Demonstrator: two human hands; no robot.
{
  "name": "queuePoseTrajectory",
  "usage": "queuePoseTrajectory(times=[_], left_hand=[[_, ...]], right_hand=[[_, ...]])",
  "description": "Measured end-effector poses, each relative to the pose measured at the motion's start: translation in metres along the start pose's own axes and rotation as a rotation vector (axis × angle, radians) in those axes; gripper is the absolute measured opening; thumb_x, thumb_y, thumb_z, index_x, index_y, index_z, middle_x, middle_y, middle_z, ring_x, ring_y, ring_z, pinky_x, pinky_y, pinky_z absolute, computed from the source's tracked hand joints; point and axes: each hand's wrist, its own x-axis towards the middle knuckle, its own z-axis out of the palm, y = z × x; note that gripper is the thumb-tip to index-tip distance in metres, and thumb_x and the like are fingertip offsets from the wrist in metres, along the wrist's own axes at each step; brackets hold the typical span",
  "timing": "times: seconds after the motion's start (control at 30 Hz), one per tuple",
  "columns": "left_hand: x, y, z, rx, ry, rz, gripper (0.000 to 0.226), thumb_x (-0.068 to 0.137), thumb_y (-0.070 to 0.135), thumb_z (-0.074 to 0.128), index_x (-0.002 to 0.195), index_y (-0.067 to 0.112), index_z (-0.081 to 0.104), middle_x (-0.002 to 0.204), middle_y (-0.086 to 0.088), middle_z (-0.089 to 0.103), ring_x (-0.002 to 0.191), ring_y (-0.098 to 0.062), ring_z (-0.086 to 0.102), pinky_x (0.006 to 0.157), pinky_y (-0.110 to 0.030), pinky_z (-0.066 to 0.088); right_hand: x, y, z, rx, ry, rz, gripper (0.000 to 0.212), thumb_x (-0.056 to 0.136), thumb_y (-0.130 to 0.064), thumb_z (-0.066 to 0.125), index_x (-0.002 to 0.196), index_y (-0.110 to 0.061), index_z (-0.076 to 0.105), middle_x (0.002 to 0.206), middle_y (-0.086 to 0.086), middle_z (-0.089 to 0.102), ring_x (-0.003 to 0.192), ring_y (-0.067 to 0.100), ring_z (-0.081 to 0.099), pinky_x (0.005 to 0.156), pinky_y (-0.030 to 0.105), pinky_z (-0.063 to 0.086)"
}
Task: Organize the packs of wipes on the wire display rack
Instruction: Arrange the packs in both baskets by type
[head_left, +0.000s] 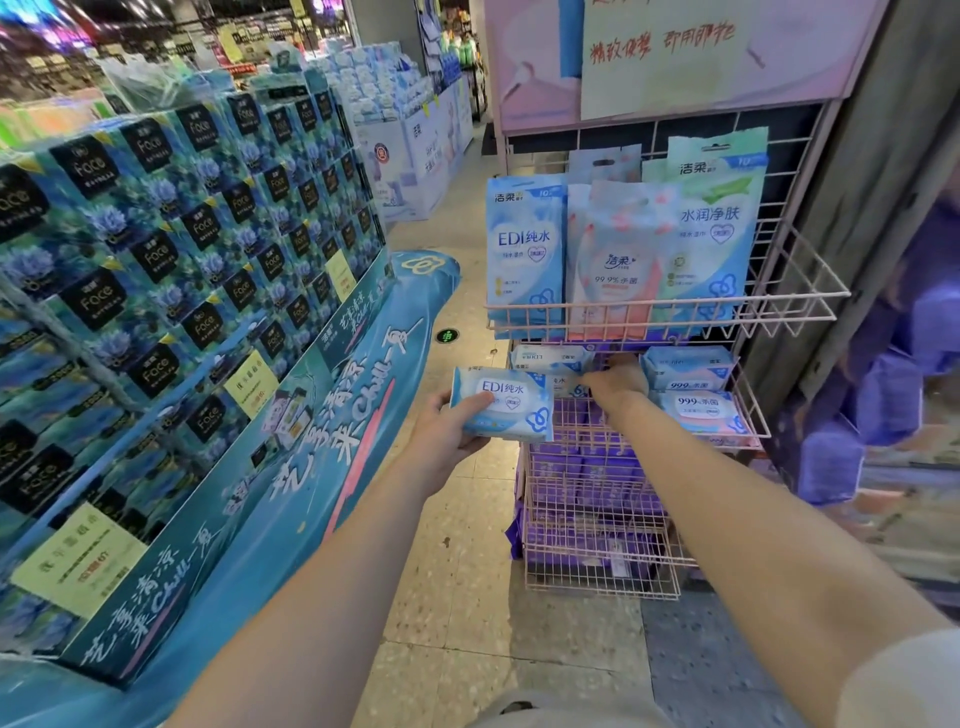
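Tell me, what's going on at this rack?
A person is tidying wipes on a pink wire rack. Their left hand holds a blue EDI pack near the rack, while the right hand reaches into the middle basket among flat packs. Taller packs stand upright in the top basket.

Top basket of the pink wire display rack (800, 296): filled across its width by upright blue, pink and green wipe packs (618, 260), set side against side. Middle shelf: flat blue packs (545, 358) at left, stacked blue-and-pink packs (691, 387) at right; the gap between them holds the right hand (618, 382), under the top basket's front rail. Lower baskets: packed with purple packs (587, 467). Open speckled floor aisle (457, 545) runs between rack and blue cardboard tissue display (322, 405); the left hand (441, 431) holds a flat blue-and-white wipe pack (501, 405) there.
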Motion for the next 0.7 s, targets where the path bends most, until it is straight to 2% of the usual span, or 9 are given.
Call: queuePoseTrajectory(times=[0.1, 0.17, 0.23, 0.33, 0.4, 0.47, 0.53, 0.63, 0.7], left_hand=[[0.006, -0.001, 0.012, -0.010, -0.010, -0.016, 0.068, 0.084, 0.025, 0.086, 0.139, 0.016, 0.048, 0.124, -0.012, 0.072, 0.099, -0.024, 0.078, 0.079, -0.035, 0.063], [0.010, -0.003, 0.021, -0.034, -0.009, -0.022, 0.068, 0.085, 0.024, 0.085, 0.140, 0.016, 0.047, 0.125, -0.012, 0.071, 0.099, -0.024, 0.078, 0.074, -0.032, 0.062], [0.011, -0.004, 0.031, -0.061, 0.020, -0.027, 0.068, 0.085, 0.024, 0.085, 0.139, 0.016, 0.046, 0.122, -0.012, 0.072, 0.096, -0.023, 0.078, 0.072, -0.032, 0.063], [0.016, -0.005, 0.043, -0.063, 0.063, -0.025, 0.068, 0.081, 0.029, 0.089, 0.131, 0.014, 0.046, 0.116, -0.013, 0.072, 0.089, -0.024, 0.080, 0.069, -0.034, 0.065], [0.019, -0.003, 0.050, 0.144, 0.126, 0.052, 0.066, 0.077, 0.043, 0.090, 0.121, 0.015, 0.050, 0.107, -0.009, 0.073, 0.080, -0.021, 0.079, 0.059, -0.032, 0.061], [0.024, -0.001, 0.054, 0.467, 0.193, 0.215, 0.058, 0.074, 0.060, 0.085, 0.105, 0.020, 0.056, 0.098, -0.001, 0.073, 0.076, -0.014, 0.073, 0.056, -0.029, 0.052], [0.029, 0.003, 0.058, 0.592, 0.206, 0.270, 0.050, 0.076, 0.067, 0.079, 0.093, 0.025, 0.057, 0.093, 0.005, 0.071, 0.077, -0.010, 0.067, 0.060, -0.028, 0.048], [0.043, 0.004, 0.061, 0.725, 0.184, 0.173, 0.045, 0.090, 0.062, 0.068, 0.108, 0.021, 0.069, 0.105, -0.001, 0.072, 0.094, -0.024, 0.066, 0.082, -0.036, 0.055], [0.051, -0.001, 0.059, 0.782, 0.171, 0.139, 0.040, 0.097, 0.047, 0.066, 0.117, 0.013, 0.072, 0.115, -0.009, 0.074, 0.098, -0.028, 0.065, 0.089, -0.039, 0.056]], right_hand=[[-0.011, -0.009, -0.004, 0.088, -0.003, 0.023, 0.031, 0.095, -0.031, 0.067, 0.113, -0.007, 0.068, 0.115, 0.017, 0.073, 0.099, 0.030, 0.069, 0.082, 0.036, 0.054], [-0.021, -0.013, -0.005, 0.309, -0.170, 0.028, 0.025, 0.093, -0.033, 0.069, 0.105, -0.012, 0.070, 0.113, 0.015, 0.075, 0.090, 0.027, 0.072, 0.079, 0.037, 0.059], [-0.034, -0.014, -0.008, 0.391, -0.354, -0.014, 0.024, 0.088, -0.041, 0.074, 0.101, -0.022, 0.069, 0.113, 0.010, 0.075, 0.097, 0.025, 0.074, 0.087, 0.043, 0.061], [-0.044, -0.010, -0.016, 0.346, -0.439, -0.106, 0.026, 0.080, -0.032, 0.085, 0.099, -0.028, 0.068, 0.111, 0.001, 0.076, 0.087, 0.012, 0.077, 0.069, 0.025, 0.060], [-0.044, -0.006, -0.021, 0.362, -0.387, -0.106, 0.032, 0.078, -0.026, 0.088, 0.102, -0.027, 0.066, 0.113, -0.001, 0.073, 0.086, 0.009, 0.074, 0.062, 0.017, 0.054], [-0.042, -0.002, -0.023, 0.376, -0.312, -0.082, 0.048, 0.079, -0.027, 0.089, 0.117, -0.020, 0.062, 0.118, 0.001, 0.067, 0.092, 0.009, 0.068, 0.066, 0.018, 0.050], [-0.039, 0.000, -0.023, 0.368, -0.263, -0.067, 0.062, 0.079, -0.027, 0.088, 0.131, -0.013, 0.058, 0.123, 0.005, 0.065, 0.093, 0.008, 0.066, 0.069, 0.022, 0.051], [-0.035, -0.004, -0.021, 0.272, -0.231, -0.058, 0.070, 0.083, -0.025, 0.085, 0.143, -0.008, 0.054, 0.137, 0.010, 0.064, 0.119, 0.024, 0.065, 0.099, 0.031, 0.052], [-0.034, -0.004, -0.019, 0.172, -0.241, -0.055, 0.067, 0.086, -0.025, 0.082, 0.144, -0.008, 0.054, 0.140, 0.009, 0.062, 0.127, 0.026, 0.060, 0.107, 0.031, 0.047]])
